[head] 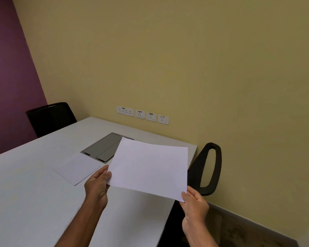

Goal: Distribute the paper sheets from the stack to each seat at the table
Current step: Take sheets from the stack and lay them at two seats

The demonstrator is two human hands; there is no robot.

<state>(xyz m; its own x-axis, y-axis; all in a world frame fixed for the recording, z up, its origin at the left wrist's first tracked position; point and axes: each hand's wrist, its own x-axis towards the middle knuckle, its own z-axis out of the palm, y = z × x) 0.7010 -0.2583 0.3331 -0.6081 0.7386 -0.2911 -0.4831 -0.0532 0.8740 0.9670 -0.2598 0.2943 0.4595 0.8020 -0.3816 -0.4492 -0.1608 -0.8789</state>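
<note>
Yellow walls closed in a pale worktop [34,184] where the stack [77,169] lay beside a grey hatch [101,148]; no seat visibly had paper, so most seemed left. Left hand [96,187] and right hand [194,205] each pinched a near corner of one blank, slightly bowed sheet [148,168], held above the worktop's edge near the chair [210,168].

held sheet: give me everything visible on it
The held sheet is plain white paper, blank on the face shown, slightly bowed, uncreased. It is lifted above the white table, over its right edge. The left hand pinches its left edge and the right hand its near right corner. It hides part of the grey cable hatch.
</note>
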